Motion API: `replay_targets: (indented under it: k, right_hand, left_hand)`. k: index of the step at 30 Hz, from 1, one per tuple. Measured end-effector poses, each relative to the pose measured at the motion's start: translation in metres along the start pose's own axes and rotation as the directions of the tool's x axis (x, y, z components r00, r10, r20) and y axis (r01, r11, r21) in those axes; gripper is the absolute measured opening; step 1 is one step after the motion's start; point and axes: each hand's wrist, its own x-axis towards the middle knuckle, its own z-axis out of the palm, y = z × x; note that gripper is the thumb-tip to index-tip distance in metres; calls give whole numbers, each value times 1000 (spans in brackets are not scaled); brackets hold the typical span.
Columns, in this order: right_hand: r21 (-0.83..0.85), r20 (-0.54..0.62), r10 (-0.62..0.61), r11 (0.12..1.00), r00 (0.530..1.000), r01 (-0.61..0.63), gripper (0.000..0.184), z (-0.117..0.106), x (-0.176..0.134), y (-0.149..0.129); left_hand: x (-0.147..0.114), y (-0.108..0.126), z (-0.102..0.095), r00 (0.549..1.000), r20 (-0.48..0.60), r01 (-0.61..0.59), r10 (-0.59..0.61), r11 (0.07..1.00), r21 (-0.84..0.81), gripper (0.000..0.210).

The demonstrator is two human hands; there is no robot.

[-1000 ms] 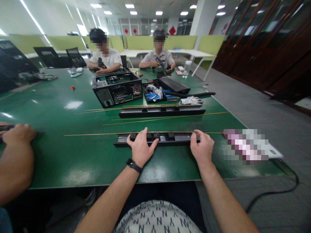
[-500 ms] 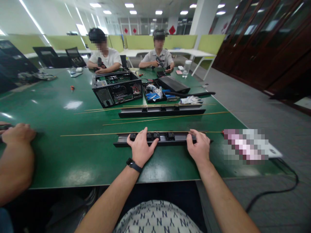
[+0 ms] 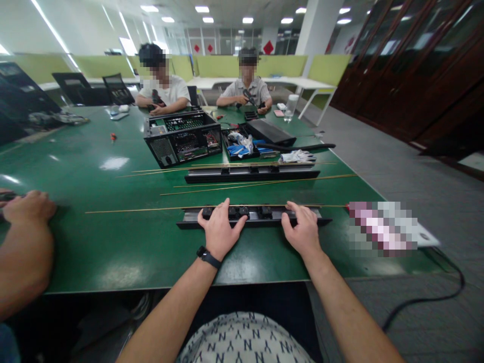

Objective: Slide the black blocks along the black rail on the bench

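Observation:
A long black rail point(image 3: 260, 223) with a silvery inner channel lies crosswise before me, with several small black blocks point(image 3: 266, 212) set along it. My left hand point(image 3: 222, 229) rests over its left part, thumb and fingers spread around the blocks and holding the rail steady. A thin brass-coloured rod point(image 3: 132, 210) runs along the rail's far edge and sticks out well past its left end. Near the rail's right end, my right hand point(image 3: 303, 229) grips the rod at the far edge with its fingertips, which partly hide the contact.
Beyond lie a second rail point(image 3: 249, 176) and more thin rods point(image 3: 212, 190). Farther back are an open computer case point(image 3: 183, 138), gloves point(image 3: 297, 156) and a glass point(image 3: 290, 108). Two people sit opposite; another person's hand point(image 3: 30, 209) is at left. A blurred-out item point(image 3: 381, 227) lies right.
My right hand has shifted a little to the left along the rail, and the rod's left end reaches farther left. My left hand and the rail have stayed put.

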Motion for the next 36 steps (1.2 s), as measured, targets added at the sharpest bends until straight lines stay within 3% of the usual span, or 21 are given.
replay_targets:
  k: [20, 36]
  right_hand:
    - [-65, -91, 128, 989, 988, -134, 32, 1, 2, 4]
    - [-83, -224, 344, 925, 912, -370, 36, -7, 6, 23]
  left_hand:
    - [1, 3, -5, 1000, 28, 13, -13, 1000, -2, 68]
    - [-1, 2, -3, 1000, 16, 3, -3, 1000, 5, 70]
